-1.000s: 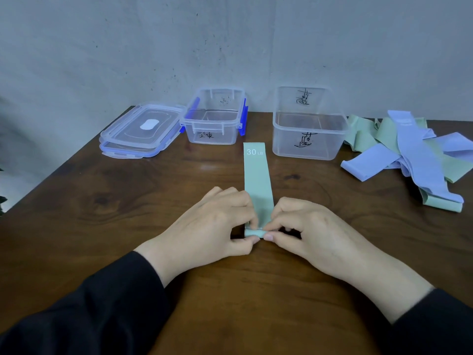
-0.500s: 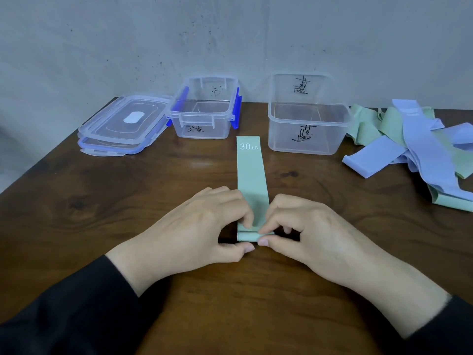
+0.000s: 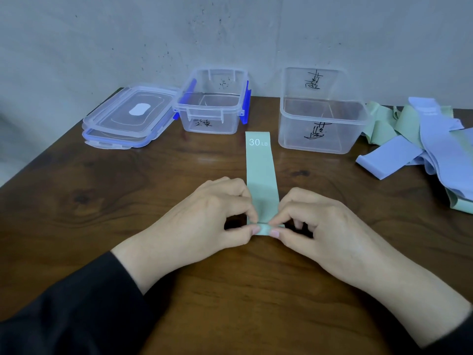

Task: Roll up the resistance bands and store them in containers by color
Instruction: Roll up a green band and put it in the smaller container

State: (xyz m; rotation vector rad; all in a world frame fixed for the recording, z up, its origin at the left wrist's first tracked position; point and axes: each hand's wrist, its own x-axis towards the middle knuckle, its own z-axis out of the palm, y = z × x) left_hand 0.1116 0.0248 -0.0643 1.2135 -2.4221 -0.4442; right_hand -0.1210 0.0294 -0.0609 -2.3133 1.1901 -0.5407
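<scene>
Head view: green band [image 3: 261,172] flat on the wooden table [image 3: 107,201], near end turned over into a small tight roll, pinched from both sides. Left hand [image 3: 204,221] at the roll's left end, thumb and forefinger curled closed on it; right hand [image 3: 317,226] mirroring at the right end, fingertips nipped onto the same roll. Thumb tips nearly meeting over the roll's middle. Unrolled length running straight away from the pinch, white "30 LB" printed at the far end.

Beyond that far end, to the left: small clear container [image 3: 212,108] with blue side clips, handwritten mark on its front wall. Beyond and to the right: taller clear container [image 3: 322,111], no clips, similar black marks on front and back walls. Both apparently empty, though clear walls and reflections make that hard to confirm.

Farther left of the clipped container: two clear lids [image 3: 128,116] stacked, blue-edged. Far right of the pinch, well apart: loose heap of bands [image 3: 422,139], green and pale blue tangled together, running off the frame edge.

Black sleeves [image 3: 76,308] covering both forearms.
</scene>
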